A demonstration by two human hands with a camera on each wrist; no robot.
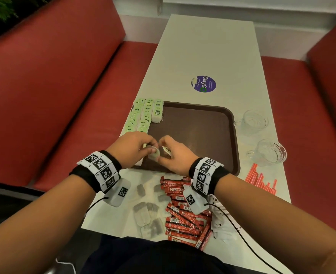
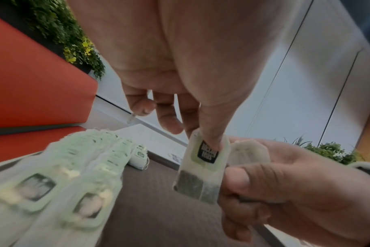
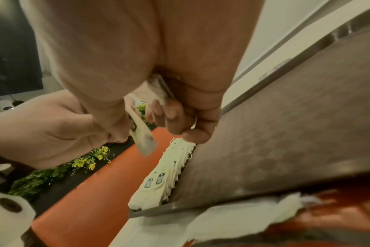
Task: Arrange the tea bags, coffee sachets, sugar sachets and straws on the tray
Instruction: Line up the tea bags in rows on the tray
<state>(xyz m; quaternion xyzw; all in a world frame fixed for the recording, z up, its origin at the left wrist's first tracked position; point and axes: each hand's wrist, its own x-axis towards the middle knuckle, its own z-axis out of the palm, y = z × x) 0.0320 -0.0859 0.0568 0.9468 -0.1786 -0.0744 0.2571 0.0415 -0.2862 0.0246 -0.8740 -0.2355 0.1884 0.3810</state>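
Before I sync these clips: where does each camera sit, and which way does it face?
Head: above, looking down the table; both forearms, left hand, right hand.
Left wrist: under the palm, facing the pinched tea bag.
Right wrist: under the palm, facing the tray.
Shared: tea bag rows.

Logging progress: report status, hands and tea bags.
Left hand pinches a tea bag. Right hand holds more. Rows of bags on tray. Nothing in the way.
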